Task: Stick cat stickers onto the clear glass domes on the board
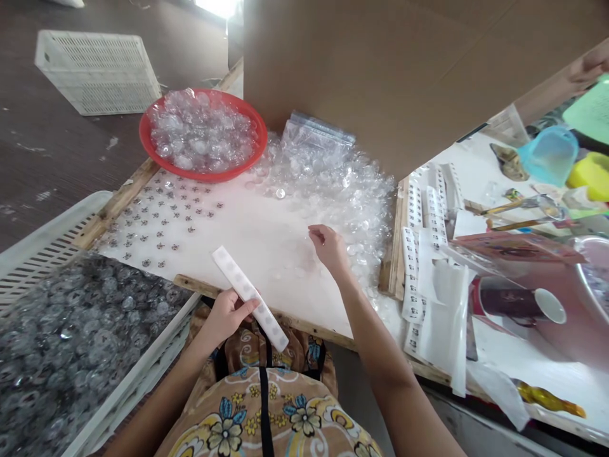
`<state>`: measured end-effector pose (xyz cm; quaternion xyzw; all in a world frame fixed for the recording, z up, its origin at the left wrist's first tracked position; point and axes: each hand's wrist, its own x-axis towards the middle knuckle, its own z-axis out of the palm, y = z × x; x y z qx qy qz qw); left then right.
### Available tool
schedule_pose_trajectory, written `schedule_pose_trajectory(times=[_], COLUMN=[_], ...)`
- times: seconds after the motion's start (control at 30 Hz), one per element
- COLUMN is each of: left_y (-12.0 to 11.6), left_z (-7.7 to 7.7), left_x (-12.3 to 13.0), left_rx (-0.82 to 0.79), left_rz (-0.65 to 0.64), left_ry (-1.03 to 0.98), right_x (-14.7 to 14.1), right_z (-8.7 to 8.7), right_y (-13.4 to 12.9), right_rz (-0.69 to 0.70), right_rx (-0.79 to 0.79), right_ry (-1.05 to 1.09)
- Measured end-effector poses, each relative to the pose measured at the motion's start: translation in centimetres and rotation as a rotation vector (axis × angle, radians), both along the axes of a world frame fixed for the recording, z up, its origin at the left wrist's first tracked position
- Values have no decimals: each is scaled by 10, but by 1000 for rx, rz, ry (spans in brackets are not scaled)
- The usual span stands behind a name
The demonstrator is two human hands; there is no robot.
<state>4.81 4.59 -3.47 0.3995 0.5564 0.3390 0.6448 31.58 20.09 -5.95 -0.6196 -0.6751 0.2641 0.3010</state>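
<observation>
My left hand [234,312] grips a white strip [252,298] with a row of faint round marks, held slantwise over the near edge of the worktable [257,235]. My right hand [328,246] is over the middle of the white tabletop with its fingers curled together; anything between the fingertips is too small to make out. Just beyond and to the right of it lies a heap of small clear plastic pieces [347,184]. On the left of the tabletop are several small pieces with dark printed marks [159,219], laid out in loose rows.
A red basin [144,141] of clear pieces stands at the back left. Below left, a white crate [143,374] holds many marked pieces. A cardboard sheet [380,76] walls the back. On the right are printed sticker strips [412,273], a dark mug [511,304] and a pink tub [580,311].
</observation>
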Motion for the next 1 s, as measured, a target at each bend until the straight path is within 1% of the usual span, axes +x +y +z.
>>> schedule_pose_trajectory(times=[0.07,0.13,0.2,0.3,0.4,0.47,0.57,0.67,0.8,0.9,1.0], left_y=[0,0,0,0,0,0,0,1,0,-1,-1], left_z=[-1,-1,-1,-1,-1,-1,-1,0,-3,-5,-4], left_x=[0,0,0,0,0,0,-1,-1,-1,0,0], left_rx=[2,6,6,1,0,7,17,8,9,10,-2], left_rz=[-6,-8,-7,1,6,3,-10,-18,-4,7,12], left_ry=[-2,-4,-3,-4,-3,-4,-1,12,-3,-17,-22], right_x=[-2,-3,-3,-1,-1,-3,-13,-25,-31,-26,-20], right_z=[-2,-5,-7,-6,-2,0,0,-3,-7,-9,-10], right_y=[0,1,2,4,3,2,0,3,8,7,3], right_rz=[0,1,-8,-29,-40,-22,97,193,182,153,131], right_rx=[-85,-141,-156,-101,24,84,127,114,98,116,128], right_ry=[86,102,90,26,-124,-206,-275,-327,-332,-283,-250])
